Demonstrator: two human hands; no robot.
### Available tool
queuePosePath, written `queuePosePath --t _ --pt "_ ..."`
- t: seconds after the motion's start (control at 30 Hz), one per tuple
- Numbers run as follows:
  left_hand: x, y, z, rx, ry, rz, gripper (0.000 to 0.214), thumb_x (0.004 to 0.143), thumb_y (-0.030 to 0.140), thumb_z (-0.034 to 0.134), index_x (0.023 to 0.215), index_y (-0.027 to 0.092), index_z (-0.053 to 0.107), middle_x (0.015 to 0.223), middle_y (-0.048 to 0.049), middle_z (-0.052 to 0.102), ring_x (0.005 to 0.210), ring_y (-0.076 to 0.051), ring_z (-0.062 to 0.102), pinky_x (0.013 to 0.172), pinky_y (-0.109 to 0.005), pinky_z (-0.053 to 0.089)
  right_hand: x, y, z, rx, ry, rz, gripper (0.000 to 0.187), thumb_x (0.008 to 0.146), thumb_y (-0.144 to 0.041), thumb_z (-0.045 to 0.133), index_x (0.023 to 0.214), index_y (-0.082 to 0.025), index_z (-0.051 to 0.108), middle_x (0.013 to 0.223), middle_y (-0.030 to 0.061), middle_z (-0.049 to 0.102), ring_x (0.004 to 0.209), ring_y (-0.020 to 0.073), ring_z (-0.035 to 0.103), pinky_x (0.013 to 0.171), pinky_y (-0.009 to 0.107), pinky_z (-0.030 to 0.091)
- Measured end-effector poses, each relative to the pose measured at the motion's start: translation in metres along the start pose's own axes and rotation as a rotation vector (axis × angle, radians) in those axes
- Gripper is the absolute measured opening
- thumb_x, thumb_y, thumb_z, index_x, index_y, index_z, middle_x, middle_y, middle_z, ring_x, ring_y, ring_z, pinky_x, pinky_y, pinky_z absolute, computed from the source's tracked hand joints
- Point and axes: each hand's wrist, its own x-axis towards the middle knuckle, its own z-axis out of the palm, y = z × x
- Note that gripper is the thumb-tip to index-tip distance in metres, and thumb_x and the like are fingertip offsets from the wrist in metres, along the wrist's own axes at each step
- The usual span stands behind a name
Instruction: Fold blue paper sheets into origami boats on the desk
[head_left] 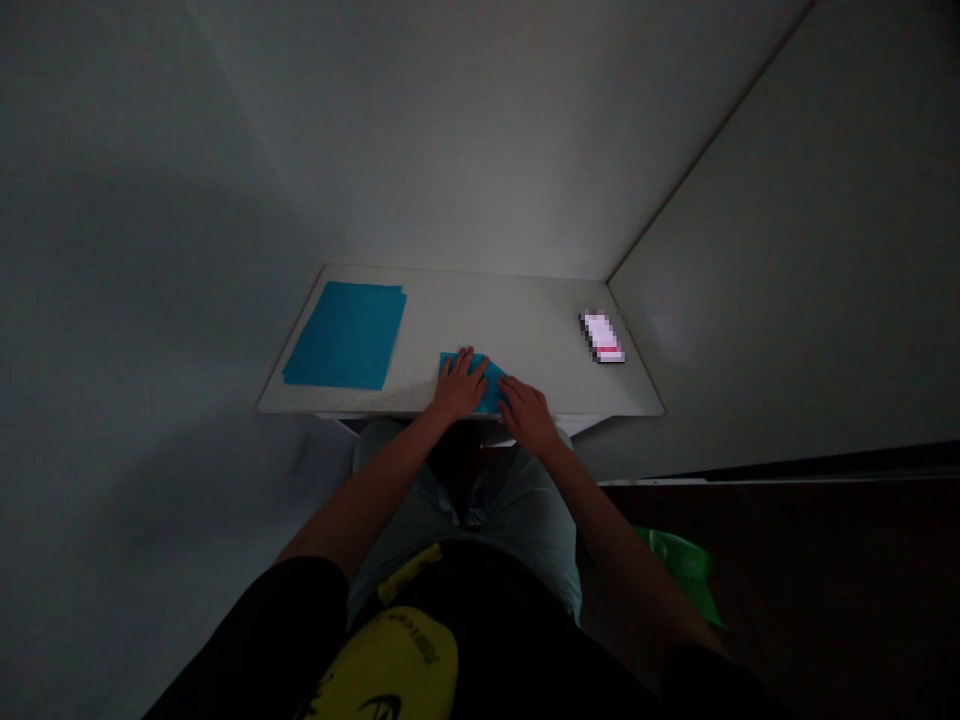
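A small folded piece of blue paper (pixel 491 396) lies near the front edge of a white table (pixel 487 310). My left hand (pixel 457 388) rests flat on the paper's left part, palm down with its fingers spread. At the paper's right, slanted edge is my right hand (pixel 529 412), its fingers stretched out with the tips touching the paper. Its thumb is hard to make out. Both hands cover portions of the paper, so its full folded shape is partly hidden.
Larger blue sheets (pixel 346 335) lie slightly offset in a stack at the table's left. A phone (pixel 602 336) with a lit, blurred screen is at the right end. Walls border the table behind and at the sides. A green plastic object (pixel 684 570) stands low at right.
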Motion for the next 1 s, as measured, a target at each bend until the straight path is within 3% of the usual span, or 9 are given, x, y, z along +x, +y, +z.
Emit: queuePosePath --t 0.1,0.23,0.4,0.5,0.63,0.73,0.87,1.0 --pt "0.006 -0.010 -0.008 -0.031 -0.011 -0.023 0.065 0.104 0.046 0.048 0.165 0.023 0.048 0.175 -0.0150 0.042 0.164 -0.036 0.033 0.133 -0.057 0.026 0.023 -0.003 0.014 0.026 -0.036 -0.028 0.053 0.113 -0.035 0.039 0.162 -0.021 0.053 0.165 0.0130 0.056 0.155 0.0297 0.050 0.127 0.055 0.039" --pt "0.009 -0.033 -0.025 -0.013 0.057 -0.192 0.077 0.095 0.055 0.066 0.157 0.013 0.050 0.163 -0.0240 0.049 0.155 -0.040 0.041 0.129 -0.054 0.029 0.034 -0.005 0.028 0.004 -0.054 -0.053 0.056 0.113 -0.036 0.040 0.166 -0.019 0.047 0.171 0.0131 0.049 0.159 0.0289 0.047 0.131 0.055 0.035" --pt "0.010 -0.057 -0.042 -0.051 0.080 -0.329 0.058 0.089 0.055 0.077 0.133 0.021 0.061 0.149 -0.0173 0.056 0.143 -0.037 0.049 0.121 -0.050 0.038 0.028 -0.005 0.031 -0.027 -0.045 -0.076 0.060 0.115 -0.042 0.040 0.168 -0.014 0.042 0.176 0.0149 0.040 0.162 0.0303 0.041 0.135 0.055 0.030" --pt "0.017 -0.059 -0.047 -0.083 0.040 -0.387 0.053 0.086 0.053 0.082 0.125 0.023 0.064 0.146 -0.0154 0.058 0.141 -0.037 0.051 0.118 -0.050 0.041 0.027 -0.004 0.032 -0.024 -0.033 -0.081 0.060 0.115 -0.042 0.040 0.168 -0.015 0.043 0.176 0.0149 0.039 0.163 0.0305 0.040 0.135 0.056 0.030" --pt "0.028 -0.056 -0.051 -0.071 0.003 -0.388 0.081 0.073 0.060 0.092 0.137 0.021 0.060 0.150 -0.0193 0.055 0.142 -0.044 0.050 0.118 -0.054 0.042 0.028 -0.004 0.033 -0.015 -0.018 -0.068 0.061 0.114 -0.044 0.042 0.169 -0.018 0.043 0.175 0.0143 0.040 0.162 0.0312 0.041 0.134 0.058 0.031" --pt "0.034 -0.055 -0.054 -0.062 -0.035 -0.400 0.079 0.068 0.062 0.095 0.129 0.022 0.065 0.148 -0.0200 0.056 0.143 -0.045 0.049 0.117 -0.055 0.042 0.028 -0.005 0.032 -0.016 -0.018 -0.062 0.061 0.114 -0.044 0.042 0.169 -0.018 0.043 0.175 0.0148 0.041 0.162 0.0312 0.041 0.134 0.058 0.031" --pt "0.041 -0.058 -0.053 -0.092 -0.052 -0.417 0.068 0.066 0.053 0.098 0.118 0.023 0.066 0.143 -0.0174 0.060 0.139 -0.041 0.054 0.115 -0.053 0.045 0.028 -0.007 0.032 -0.007 -0.010 -0.054 0.061 0.114 -0.044 0.043 0.169 -0.019 0.043 0.175 0.0139 0.041 0.162 0.0305 0.041 0.135 0.057 0.031" --pt "0.041 -0.060 -0.048 -0.265 -0.030 -0.333 0.059 0.075 0.032 0.091 0.124 0.021 0.060 0.130 -0.0124 0.070 0.119 -0.031 0.067 0.106 -0.045 0.054 0.028 -0.008 0.031 0.004 -0.012 -0.049 0.061 0.113 -0.044 0.044 0.169 -0.019 0.044 0.174 0.0141 0.042 0.162 0.0311 0.041 0.135 0.058 0.030"
